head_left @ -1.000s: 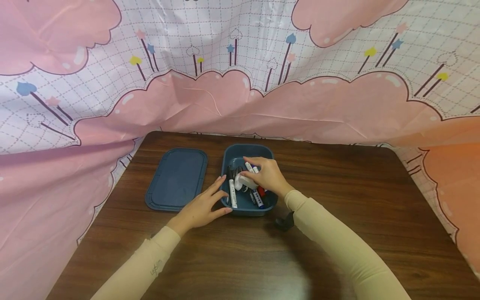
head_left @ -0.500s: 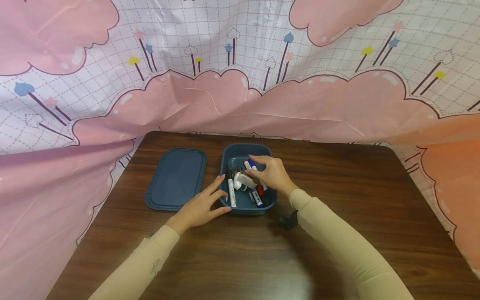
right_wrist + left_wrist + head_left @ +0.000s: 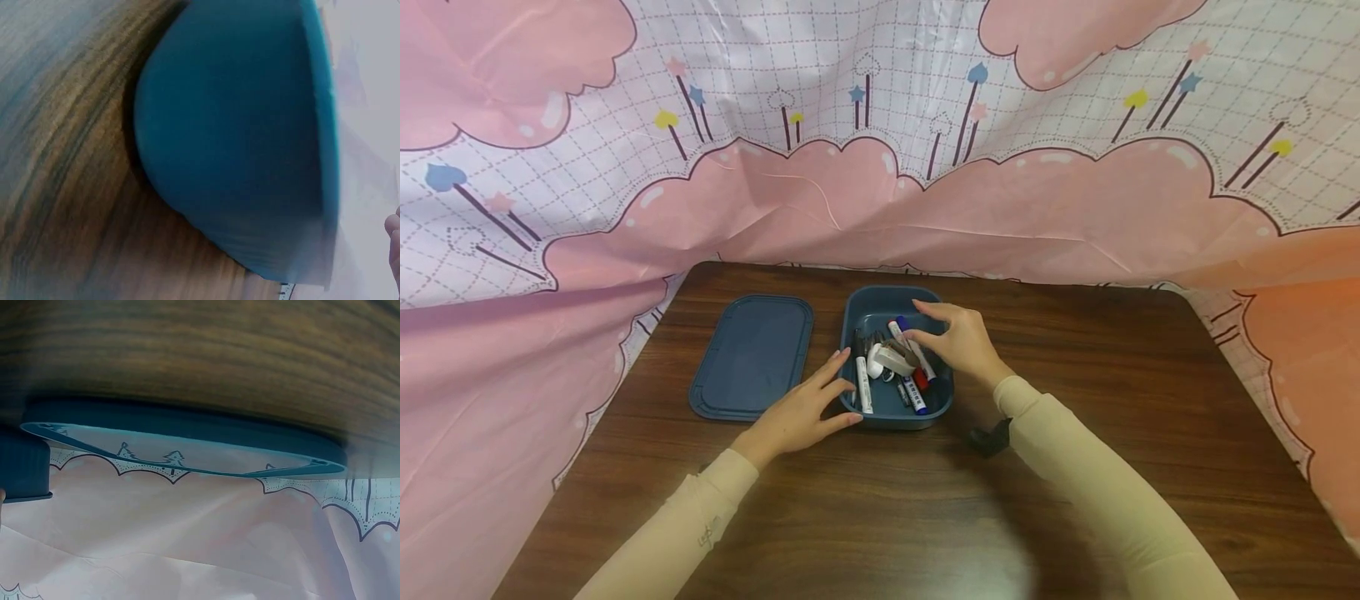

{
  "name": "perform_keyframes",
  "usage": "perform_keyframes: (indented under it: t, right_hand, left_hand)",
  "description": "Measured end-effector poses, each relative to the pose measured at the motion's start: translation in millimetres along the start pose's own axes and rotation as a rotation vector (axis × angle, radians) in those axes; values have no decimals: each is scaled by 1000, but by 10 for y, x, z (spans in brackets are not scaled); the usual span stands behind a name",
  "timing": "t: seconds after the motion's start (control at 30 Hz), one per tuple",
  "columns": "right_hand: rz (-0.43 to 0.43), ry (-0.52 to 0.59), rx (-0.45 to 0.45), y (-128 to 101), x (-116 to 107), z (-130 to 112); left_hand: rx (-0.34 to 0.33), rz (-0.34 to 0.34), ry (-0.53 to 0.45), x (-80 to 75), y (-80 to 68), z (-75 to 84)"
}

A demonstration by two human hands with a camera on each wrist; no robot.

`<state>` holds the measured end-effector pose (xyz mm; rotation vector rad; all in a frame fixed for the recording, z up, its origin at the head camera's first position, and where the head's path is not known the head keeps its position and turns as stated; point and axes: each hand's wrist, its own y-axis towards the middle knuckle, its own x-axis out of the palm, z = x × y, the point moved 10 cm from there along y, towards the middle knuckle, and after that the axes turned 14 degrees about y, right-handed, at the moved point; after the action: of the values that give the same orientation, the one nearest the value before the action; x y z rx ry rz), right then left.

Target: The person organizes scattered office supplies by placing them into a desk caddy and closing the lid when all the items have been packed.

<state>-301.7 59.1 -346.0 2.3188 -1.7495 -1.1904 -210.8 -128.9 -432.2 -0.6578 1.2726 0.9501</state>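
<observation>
A blue-grey open box (image 3: 891, 421) stands on the table with several markers and small items inside. My left hand (image 3: 797, 417) rests fingers and thumb at the box's left and front rim. Over the right rim, my right hand (image 3: 958, 337) has thumb and forefinger spread apart, nothing visible between them. Near its thumb lie a white marker with a blue end (image 3: 920, 354) and a pale oblong item (image 3: 895, 360) whose kind I cannot tell. A black-capped white marker (image 3: 863, 385) lies along the left side. The right wrist view shows the box's outer wall (image 3: 231, 137) close up.
A flat blue-grey lid (image 3: 752, 354) lies on the brown table (image 3: 865, 517) left of the box. The left wrist view shows the lid's edge (image 3: 187, 434) from low down. A patterned pink-and-white curtain (image 3: 880, 200) hangs behind the table.
My right hand has let go of the pale oblong item, leaving it among the markers. It has drawn back rightward, its thumb and forefinger apart. My left hand has stayed at the rim.
</observation>
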Motion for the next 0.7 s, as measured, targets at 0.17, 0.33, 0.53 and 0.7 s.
perform_keyframes:
  t: [0.17,0.33,0.53,0.7]
  right_hand:
    - [29,-2,1,-42,-102,36]
    - [25,11,13,-108,-138,95]
    - [23,29,25,-236,-149,179]
    - [47,21,30,-333,-194,254]
  left_hand:
    - [2,1,-9,-7,-4,9]
    - [2,6,-11,-9,-10,7]
    - [5,1,-7,7,-6,10]
    - [-1,-7,-12,4,-5,7]
